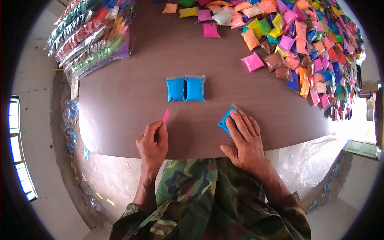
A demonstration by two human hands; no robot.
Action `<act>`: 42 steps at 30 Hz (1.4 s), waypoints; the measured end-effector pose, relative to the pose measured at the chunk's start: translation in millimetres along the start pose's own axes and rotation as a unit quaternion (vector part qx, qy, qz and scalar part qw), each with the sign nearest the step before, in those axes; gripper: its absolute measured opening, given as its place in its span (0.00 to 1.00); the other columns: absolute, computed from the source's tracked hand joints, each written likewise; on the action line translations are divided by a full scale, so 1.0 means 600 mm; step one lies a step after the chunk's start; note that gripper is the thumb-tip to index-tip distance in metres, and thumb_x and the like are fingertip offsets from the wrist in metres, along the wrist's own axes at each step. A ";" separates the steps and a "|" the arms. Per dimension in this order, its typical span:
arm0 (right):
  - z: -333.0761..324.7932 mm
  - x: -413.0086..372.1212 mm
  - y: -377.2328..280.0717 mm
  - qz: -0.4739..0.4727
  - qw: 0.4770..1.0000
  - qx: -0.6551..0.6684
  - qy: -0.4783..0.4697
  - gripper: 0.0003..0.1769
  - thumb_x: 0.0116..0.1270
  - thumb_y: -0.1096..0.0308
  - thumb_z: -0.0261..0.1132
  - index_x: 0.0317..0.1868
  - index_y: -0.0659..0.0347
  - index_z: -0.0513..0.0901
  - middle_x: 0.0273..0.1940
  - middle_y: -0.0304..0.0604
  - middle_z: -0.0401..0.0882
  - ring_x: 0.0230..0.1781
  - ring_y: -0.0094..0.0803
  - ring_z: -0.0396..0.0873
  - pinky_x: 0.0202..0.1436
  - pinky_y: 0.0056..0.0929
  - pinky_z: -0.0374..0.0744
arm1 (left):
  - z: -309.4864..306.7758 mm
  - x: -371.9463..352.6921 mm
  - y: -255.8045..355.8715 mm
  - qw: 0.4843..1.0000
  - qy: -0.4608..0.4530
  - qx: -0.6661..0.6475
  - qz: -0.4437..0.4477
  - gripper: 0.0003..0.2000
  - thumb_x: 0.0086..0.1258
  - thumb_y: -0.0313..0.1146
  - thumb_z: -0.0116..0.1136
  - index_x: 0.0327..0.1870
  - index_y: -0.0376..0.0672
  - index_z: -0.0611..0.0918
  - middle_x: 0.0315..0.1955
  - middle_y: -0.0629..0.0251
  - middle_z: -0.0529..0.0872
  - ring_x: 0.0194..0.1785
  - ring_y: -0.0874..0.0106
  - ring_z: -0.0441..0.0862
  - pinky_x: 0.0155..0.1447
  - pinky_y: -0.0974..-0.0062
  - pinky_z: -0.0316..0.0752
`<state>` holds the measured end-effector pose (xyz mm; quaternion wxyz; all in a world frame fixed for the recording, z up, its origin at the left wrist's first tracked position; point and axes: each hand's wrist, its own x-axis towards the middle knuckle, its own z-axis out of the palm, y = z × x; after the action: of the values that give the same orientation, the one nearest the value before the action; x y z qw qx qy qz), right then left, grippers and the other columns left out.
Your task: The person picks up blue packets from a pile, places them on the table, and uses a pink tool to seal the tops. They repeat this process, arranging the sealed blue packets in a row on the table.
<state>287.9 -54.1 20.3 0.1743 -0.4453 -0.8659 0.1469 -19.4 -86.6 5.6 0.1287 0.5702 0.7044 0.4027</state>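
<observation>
My left hand [153, 140] is closed in a pinch on a slim pink plastic tool [166, 116], whose pointed end sticks up from the fingers. Two blue clay-like packets [176, 89] in clear wrap lie side by side on the brown table [132, 96], just beyond that tool. Over a third blue packet [225, 122] my right hand [245, 138] lies flat with fingers stretched out and thumb apart. The fingers cover the right part of this packet; its left part and a clear top corner show.
A large heap of small packets in many colours [296, 44] spreads over the table's far right. Stacked clear bags of coloured packets [94, 38] lie at the far left. Clear plastic sheeting [308, 160] hangs beyond the front right edge.
</observation>
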 end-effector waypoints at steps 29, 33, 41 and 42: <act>0.030 0.165 0.034 -0.038 0.991 0.038 0.122 0.21 0.69 0.73 0.79 0.62 0.61 0.91 0.71 0.50 0.81 0.70 0.52 0.83 0.73 0.53 0.82 | 0.002 0.003 -0.008 1.000 0.007 -0.018 0.014 0.02 0.79 0.24 0.70 0.47 0.38 0.88 0.24 0.64 0.86 0.26 0.79 0.80 0.33 0.76 0.74; 0.032 0.164 0.036 -0.040 0.990 0.055 0.122 0.21 0.68 0.73 0.79 0.61 0.62 0.90 0.70 0.50 0.81 0.70 0.53 0.83 0.73 0.53 0.81 | -0.003 0.003 -0.001 1.000 -0.001 -0.020 -0.001 0.04 0.76 0.23 0.72 0.45 0.40 0.87 0.26 0.58 0.87 0.26 0.66 0.86 0.32 0.70 0.78; 0.028 0.174 0.040 -0.047 0.990 0.070 0.112 0.21 0.66 0.74 0.79 0.59 0.63 0.90 0.69 0.51 0.82 0.69 0.55 0.83 0.73 0.53 0.81 | -0.008 0.011 0.005 0.999 -0.016 -0.027 -0.012 0.05 0.74 0.22 0.72 0.44 0.41 0.86 0.26 0.55 0.87 0.26 0.57 0.88 0.32 0.65 0.79; 0.025 0.175 0.039 -0.042 0.990 0.079 0.109 0.21 0.66 0.74 0.79 0.59 0.63 0.90 0.69 0.51 0.82 0.69 0.55 0.83 0.73 0.53 0.81 | -0.008 0.012 0.005 0.999 -0.016 -0.027 -0.011 0.05 0.74 0.22 0.72 0.44 0.41 0.86 0.26 0.55 0.87 0.26 0.57 0.88 0.32 0.65 0.79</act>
<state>241.2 44.2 15.0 0.3084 -0.4071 -0.8451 0.1581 -23.0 -82.1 12.8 0.1599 0.5655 0.6971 0.4107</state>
